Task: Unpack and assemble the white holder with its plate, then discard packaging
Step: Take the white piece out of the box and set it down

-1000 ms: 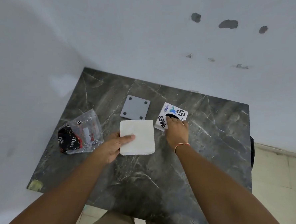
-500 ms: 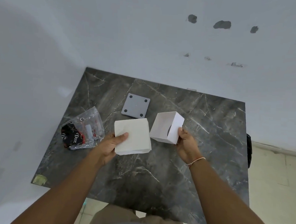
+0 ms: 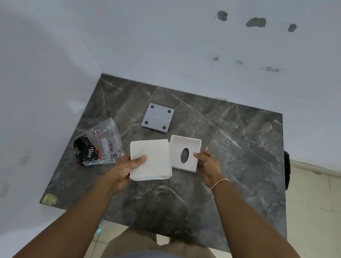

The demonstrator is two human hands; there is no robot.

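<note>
Dark marbled surface (image 3: 234, 152) set against a white wall (image 3: 151, 38), viewed from above. The left hand (image 3: 123, 169) has its grip closed on a stack of white sheets (image 3: 149, 159), thumb on top near the stack's near-left corner, fingers beneath. The right hand (image 3: 208, 167) has its grip closed on the right edge of the white holder (image 3: 185, 152), a shallow square tray turned with its open side up, showing a raised rim and one dark oval opening in its floor. The holder sits just right of the stack, the two edges touching or nearly so; whether either item rests on the surface or is raised clear of it cannot be told. A thin band (image 3: 219, 182) circles the right wrist. Beyond the holder, toward the wall and slightly left, lies the grey square plate (image 3: 158, 117), flat on the surface, with four dark dots at its corners. Well left of the holder, past the stack, lies a crumpled clear plastic bag (image 3: 98, 142) with black and red printed contents
</note>
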